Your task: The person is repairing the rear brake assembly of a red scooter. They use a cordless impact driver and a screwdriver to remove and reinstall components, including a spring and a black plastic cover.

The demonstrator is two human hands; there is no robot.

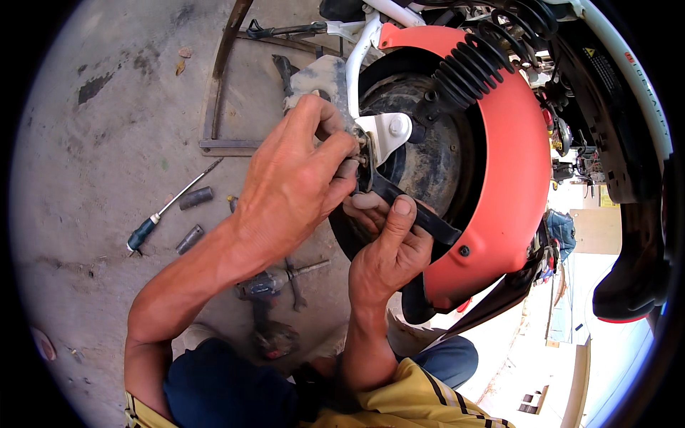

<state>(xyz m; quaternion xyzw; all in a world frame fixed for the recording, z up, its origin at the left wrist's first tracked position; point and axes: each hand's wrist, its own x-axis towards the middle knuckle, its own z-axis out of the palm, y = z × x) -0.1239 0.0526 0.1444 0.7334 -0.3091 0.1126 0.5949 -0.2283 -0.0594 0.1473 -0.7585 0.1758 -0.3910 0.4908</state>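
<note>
My left hand (303,167) is closed, its thumb and fingertips pinched against small metal hardware at the wheel's axle end, beside a white bracket (389,135) with a bolt through it. What lies between those fingertips is hidden. Just below, my right hand (392,250) is closed round a flat black bar (439,228), thumb laid over it and fingers curled at its near end. Both hands work at the side of a muddy dark wheel (421,157) under a red-orange fender (510,178). A dusty grey plate (317,77) sits behind the left hand.
A black coil spring (471,71) rises at the upper right beside a white frame tube (362,53). On the concrete floor lie a screwdriver (175,203), two dark sockets (196,198), a power tool (264,284) and a wrench (295,285). A metal frame (214,107) stands beyond.
</note>
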